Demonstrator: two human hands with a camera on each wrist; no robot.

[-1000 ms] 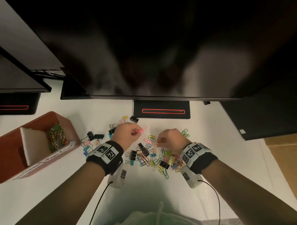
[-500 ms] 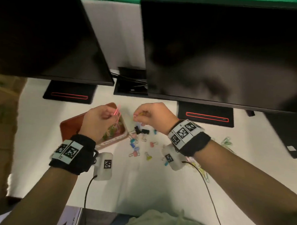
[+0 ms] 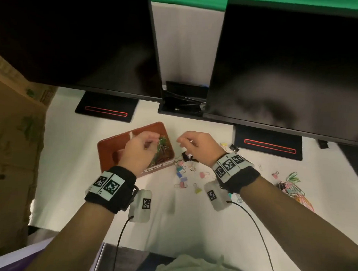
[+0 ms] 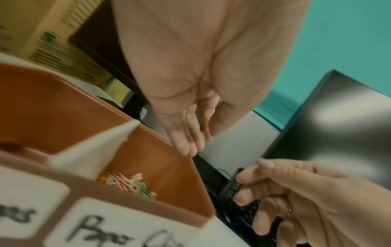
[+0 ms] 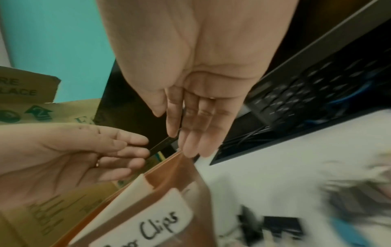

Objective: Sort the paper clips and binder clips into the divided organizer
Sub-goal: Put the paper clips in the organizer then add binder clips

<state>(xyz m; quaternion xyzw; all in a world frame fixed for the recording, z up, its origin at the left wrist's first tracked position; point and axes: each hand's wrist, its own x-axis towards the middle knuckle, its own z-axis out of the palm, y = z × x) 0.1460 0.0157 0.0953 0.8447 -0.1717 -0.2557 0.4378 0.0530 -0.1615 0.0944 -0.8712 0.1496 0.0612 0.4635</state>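
The brown divided organizer (image 3: 112, 147) stands left of centre on the white desk. A white divider (image 4: 91, 150) splits it, and a label reads "Paper Clips" (image 5: 154, 222). Coloured paper clips (image 4: 129, 183) lie in its right compartment. My left hand (image 3: 141, 148) hovers over that compartment with straight fingers (image 4: 186, 143) and holds nothing. Just right of the organizer's edge, my right hand (image 3: 196, 144) shows relaxed fingers (image 5: 190, 142) with nothing seen between them. Small binder clips (image 3: 183, 174) lie scattered beside the organizer. A mixed pile of clips (image 3: 292, 187) sits at the right.
Two dark monitors (image 3: 288, 64) on black stands (image 3: 269, 146) rise along the back of the desk, close behind my hands. A cardboard box (image 3: 13, 139) stands at the left. Bare desk (image 3: 191, 221) lies between my forearms.
Both hands moved left from the clip pile to the organizer. The left hand let go of its pink paper clip over the right compartment. The right hand's yellow clip no longer shows.
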